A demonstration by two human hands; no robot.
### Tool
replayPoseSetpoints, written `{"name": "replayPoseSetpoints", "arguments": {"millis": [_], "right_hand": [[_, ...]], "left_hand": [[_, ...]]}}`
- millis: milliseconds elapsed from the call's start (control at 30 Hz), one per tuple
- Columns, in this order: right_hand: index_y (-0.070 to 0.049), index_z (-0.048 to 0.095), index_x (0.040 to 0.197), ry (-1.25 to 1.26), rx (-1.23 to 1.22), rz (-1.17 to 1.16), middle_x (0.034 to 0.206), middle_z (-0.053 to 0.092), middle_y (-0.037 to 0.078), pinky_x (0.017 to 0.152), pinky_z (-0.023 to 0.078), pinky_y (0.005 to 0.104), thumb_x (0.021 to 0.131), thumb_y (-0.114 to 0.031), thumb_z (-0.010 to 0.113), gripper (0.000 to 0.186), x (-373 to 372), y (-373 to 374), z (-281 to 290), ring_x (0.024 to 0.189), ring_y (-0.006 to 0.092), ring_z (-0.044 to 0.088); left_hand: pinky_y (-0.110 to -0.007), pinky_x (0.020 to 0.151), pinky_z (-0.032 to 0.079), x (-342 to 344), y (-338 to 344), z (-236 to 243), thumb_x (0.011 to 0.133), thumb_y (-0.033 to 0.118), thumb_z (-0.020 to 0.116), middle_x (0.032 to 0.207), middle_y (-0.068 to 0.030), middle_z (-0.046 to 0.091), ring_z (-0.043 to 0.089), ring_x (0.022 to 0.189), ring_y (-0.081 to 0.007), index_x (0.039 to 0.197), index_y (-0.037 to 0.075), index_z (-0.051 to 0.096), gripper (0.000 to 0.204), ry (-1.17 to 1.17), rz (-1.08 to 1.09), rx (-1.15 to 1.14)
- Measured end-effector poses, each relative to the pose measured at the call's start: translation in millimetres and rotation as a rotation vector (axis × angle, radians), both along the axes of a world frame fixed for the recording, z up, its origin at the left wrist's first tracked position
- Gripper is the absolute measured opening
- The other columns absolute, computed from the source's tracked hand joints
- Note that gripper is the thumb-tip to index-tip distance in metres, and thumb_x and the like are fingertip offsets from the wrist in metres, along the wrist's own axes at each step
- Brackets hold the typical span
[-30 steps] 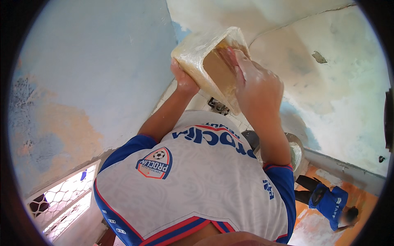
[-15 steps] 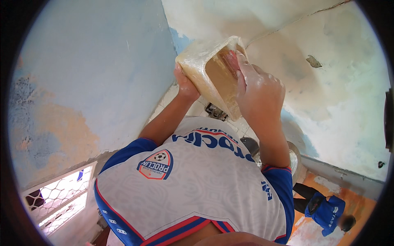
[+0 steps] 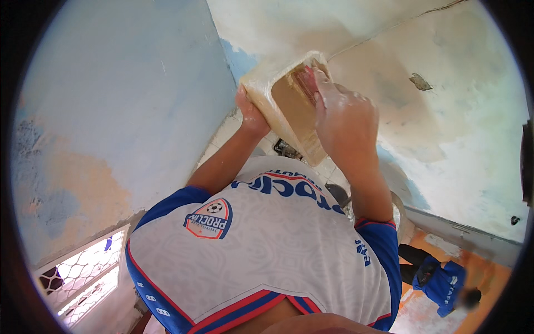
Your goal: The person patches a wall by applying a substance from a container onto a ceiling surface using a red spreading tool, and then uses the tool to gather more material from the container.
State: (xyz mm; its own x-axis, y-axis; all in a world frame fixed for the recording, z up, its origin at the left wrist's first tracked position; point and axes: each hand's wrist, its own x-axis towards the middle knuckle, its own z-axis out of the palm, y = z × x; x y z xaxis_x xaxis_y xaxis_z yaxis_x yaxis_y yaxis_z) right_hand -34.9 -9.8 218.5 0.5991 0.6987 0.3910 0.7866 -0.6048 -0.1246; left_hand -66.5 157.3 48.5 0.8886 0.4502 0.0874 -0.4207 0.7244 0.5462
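Exposure is bright overall. Light enters at lower left through the grilled window [image 3: 83,278], whose panes are blown out to near white with a pinkish cast. The right-hand wall [image 3: 473,172] reads pale and is brightest low down; the left-hand wall [image 3: 133,100] is duller and evenly lit. Minor glare is noted on the tub [image 3: 261,86] and on the knuckles of the right hand [image 3: 347,108]; the tub's interior lies in shade. The shirt [image 3: 267,228] is acceptably sharp. The co-worker's head [image 3: 468,300] is blurred beyond detail. Fisheye distortion bends edges outward, and a black surround masks the corners.
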Motion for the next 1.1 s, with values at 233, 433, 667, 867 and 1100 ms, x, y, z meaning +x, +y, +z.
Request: {"name": "replayPoseSetpoints", "arguments": {"millis": [233, 433, 667, 867, 1100], "right_hand": [[-0.007, 0.066, 0.127, -0.009, -0.036, -0.036, 0.086, 0.074, 0.012, 0.065, 0.055, 0.0435, 0.089, -0.009, 0.058, 0.04, 19.2, 25.2, -9.2, 0.076, 0.0285, 0.073], [-0.01, 0.07, 0.123, -0.028, -0.048, -0.07, 0.092, 0.075, 0.013, 0.063, 0.055, 0.0438, 0.085, -0.011, 0.067, 0.037, 30.7, 63.9, -14.1, 0.074, 0.0323, 0.071], [-0.01, 0.071, 0.12, 0.038, -0.072, -0.096, 0.094, 0.075, 0.012, 0.065, 0.055, 0.0438, 0.087, -0.012, 0.068, 0.034, 33.9, 106.7, -2.7, 0.074, 0.0324, 0.07], [-0.009, 0.072, 0.119, 0.02, -0.051, -0.149, 0.092, 0.074, 0.014, 0.064, 0.054, 0.044, 0.087, -0.011, 0.068, 0.032, 41.0, 155.5, 6.4, 0.073, 0.0325, 0.07], [-0.008, 0.072, 0.118, 0.028, -0.004, -0.196, 0.089, 0.074, 0.014, 0.064, 0.054, 0.0431, 0.084, -0.008, 0.069, 0.034, 32.2, 190.7, 15.7, 0.075, 0.0311, 0.071]], "left_hand": [[-0.044, 0.113, 0.041, 18.7, 18.2, -4.9, 0.096, 0.072, 0.026, 0.147, -0.0117, 0.052, 0.051, 0.134, -0.0284, 0.151, 0.008, 0.04, 0.085, 0.072, -0.011, -0.031], [-0.043, 0.111, 0.043, 33.1, 56.4, 3.5, 0.097, 0.07, 0.027, 0.144, -0.0115, 0.054, 0.052, 0.131, -0.0276, 0.149, 0.008, 0.042, 0.082, 0.027, -0.048, -0.048], [-0.042, 0.107, 0.047, 54.1, 109.9, 4.2, 0.1, 0.065, 0.027, 0.141, -0.0124, 0.056, 0.055, 0.128, -0.0261, 0.145, 0.007, 0.046, 0.076, -0.069, -0.129, -0.036], [-0.042, 0.108, 0.045, 68.7, 148.7, 13.3, 0.1, 0.063, 0.026, 0.14, -0.0128, 0.056, 0.055, 0.128, -0.0271, 0.145, 0.006, 0.046, 0.075, -0.058, -0.095, 0.061], [-0.042, 0.109, 0.044, 78.7, 188.2, 2.0, 0.1, 0.064, 0.024, 0.141, -0.0124, 0.055, 0.054, 0.128, -0.0276, 0.146, 0.007, 0.044, 0.077, -0.066, -0.194, -0.071]]}}
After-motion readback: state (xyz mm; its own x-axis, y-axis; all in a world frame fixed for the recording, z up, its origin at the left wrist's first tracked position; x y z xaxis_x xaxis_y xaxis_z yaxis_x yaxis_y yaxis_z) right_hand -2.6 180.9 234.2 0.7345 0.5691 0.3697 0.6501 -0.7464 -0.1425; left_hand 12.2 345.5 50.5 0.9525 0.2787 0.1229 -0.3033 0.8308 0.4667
